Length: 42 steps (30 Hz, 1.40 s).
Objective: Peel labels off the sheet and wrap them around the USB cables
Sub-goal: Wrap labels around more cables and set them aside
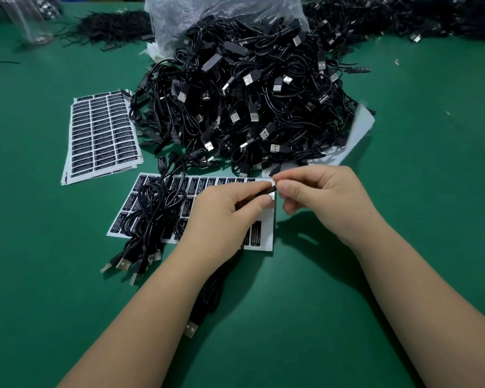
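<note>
A white label sheet with rows of black labels lies flat on the green table, in front of me. Over its right end my left hand and my right hand meet. Between their fingertips they pinch the black end piece of a USB cable. That cable runs down under my left forearm to a silver plug. Whether a label is on the pinched piece is hidden by my fingers. A small bundle of cables lies across the sheet's left part.
A big heap of black USB cables spills from a clear plastic bag behind the sheet. A stack of full label sheets lies at the left. More black cables pile along the far edge.
</note>
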Tool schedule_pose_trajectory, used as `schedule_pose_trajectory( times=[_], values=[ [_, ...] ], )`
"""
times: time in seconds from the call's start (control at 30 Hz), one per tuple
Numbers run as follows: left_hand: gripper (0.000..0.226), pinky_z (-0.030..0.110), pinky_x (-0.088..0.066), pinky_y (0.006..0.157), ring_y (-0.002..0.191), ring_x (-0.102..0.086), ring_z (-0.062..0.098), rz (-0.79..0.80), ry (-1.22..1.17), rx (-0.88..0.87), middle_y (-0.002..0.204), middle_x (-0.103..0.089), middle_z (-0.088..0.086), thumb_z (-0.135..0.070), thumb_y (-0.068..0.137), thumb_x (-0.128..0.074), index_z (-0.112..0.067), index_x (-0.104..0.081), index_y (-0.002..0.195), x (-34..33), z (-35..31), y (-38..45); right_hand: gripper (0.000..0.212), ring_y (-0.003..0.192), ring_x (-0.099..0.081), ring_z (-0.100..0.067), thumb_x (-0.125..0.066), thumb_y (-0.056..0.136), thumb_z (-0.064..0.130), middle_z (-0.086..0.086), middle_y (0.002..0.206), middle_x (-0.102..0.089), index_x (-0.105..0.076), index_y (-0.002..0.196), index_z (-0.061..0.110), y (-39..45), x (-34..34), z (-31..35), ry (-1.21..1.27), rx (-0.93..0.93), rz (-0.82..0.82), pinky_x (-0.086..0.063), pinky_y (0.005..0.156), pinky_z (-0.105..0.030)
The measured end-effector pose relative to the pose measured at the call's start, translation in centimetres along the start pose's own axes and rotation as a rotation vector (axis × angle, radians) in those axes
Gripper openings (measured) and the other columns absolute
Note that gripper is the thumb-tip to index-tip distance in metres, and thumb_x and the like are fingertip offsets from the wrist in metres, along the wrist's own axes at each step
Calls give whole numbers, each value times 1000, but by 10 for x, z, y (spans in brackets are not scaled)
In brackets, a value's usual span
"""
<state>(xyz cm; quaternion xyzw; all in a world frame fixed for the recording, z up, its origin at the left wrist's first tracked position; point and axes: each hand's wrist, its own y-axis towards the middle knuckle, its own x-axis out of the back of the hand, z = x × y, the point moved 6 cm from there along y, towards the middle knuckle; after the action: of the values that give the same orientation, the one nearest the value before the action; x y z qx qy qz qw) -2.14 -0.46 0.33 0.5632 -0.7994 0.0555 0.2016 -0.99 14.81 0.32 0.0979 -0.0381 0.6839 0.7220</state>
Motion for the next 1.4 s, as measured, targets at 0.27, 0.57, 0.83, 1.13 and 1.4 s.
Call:
schedule_pose_trajectory(
  times=[0.27, 0.57, 0.83, 1.13, 1.4],
  values=[
    [25, 15, -52, 74, 81, -64, -8, -19, 67, 26, 86, -69, -27, -23, 89, -66, -45, -66, 99, -2, 5, 0, 10, 56, -60, -2, -69, 83, 27, 14, 64, -66, -69, 78, 36, -2, -3, -3, -248, 19, -35, -50, 60, -16],
    [20, 12, -42, 48, 48, -51, -4, -223, -67, 122, 76, -71, -19, -19, 93, -59, -34, -69, 102, 18, 6, -1, 19, 75, -59, 0, -59, 88, 39, 14, 85, -65, -64, 107, 36, -5, -11, -7, -488, 9, 14, -45, 66, -14],
    [18, 35, -49, 54, 50, -47, 12, -521, 310, 167, 77, -72, -10, -29, 93, -56, -34, -72, 98, 104, -16, 4, 39, 93, -26, -4, -62, 78, 57, 11, 100, -48, -72, 100, 26, -13, -36, -5, -886, 125, 229, -23, 79, -21],
    [94, 50, -42, 98, 129, -39, 38, 13, 972, 579, 150, -32, 12, -63, 81, -55, -28, -3, 151, 89, 31, -16, 35, 102, -35, -13, -49, 92, 51, 13, 117, -57, -71, 105, 28, -20, -48, 2, -1049, 211, 270, -27, 90, -22],
    [77, 46, -41, 85, 114, -44, 37, -178, 947, 482, 133, -43, 15, -26, 85, -59, -24, -17, 149, 97, 35, -15, 39, 96, -34, -11, -44, 92, 56, 15, 119, -57, -69, 102, 28, -23, -52, 2, -1056, 194, 309, -26, 87, -21]
  ],
)
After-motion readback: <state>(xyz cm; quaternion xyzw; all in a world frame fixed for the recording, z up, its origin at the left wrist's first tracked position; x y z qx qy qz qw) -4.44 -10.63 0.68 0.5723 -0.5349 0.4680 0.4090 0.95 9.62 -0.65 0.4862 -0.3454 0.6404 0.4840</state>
